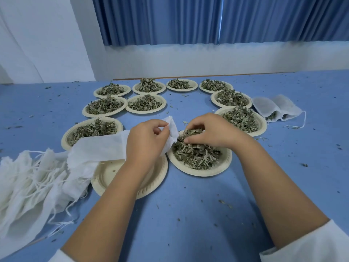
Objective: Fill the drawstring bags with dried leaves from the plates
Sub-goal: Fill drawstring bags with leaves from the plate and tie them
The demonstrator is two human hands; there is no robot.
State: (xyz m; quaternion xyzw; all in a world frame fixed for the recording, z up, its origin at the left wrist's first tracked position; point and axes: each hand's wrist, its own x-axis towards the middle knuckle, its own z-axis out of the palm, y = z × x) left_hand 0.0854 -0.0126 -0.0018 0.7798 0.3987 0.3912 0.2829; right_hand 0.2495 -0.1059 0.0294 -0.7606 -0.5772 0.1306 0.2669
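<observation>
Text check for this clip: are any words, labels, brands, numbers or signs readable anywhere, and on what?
None: no text is readable in this frame.
The plates of dried leaves, the white bag in the left hand, the spare bags, the blue table, the curtain and the wall are all unprinted.
The ridges on the rim of the nearly empty plate are a pattern, not lettering.

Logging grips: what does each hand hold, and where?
Left hand pinches the white bag at its open mouth; right hand grips a clump of dried leaves on the near plate.
</observation>
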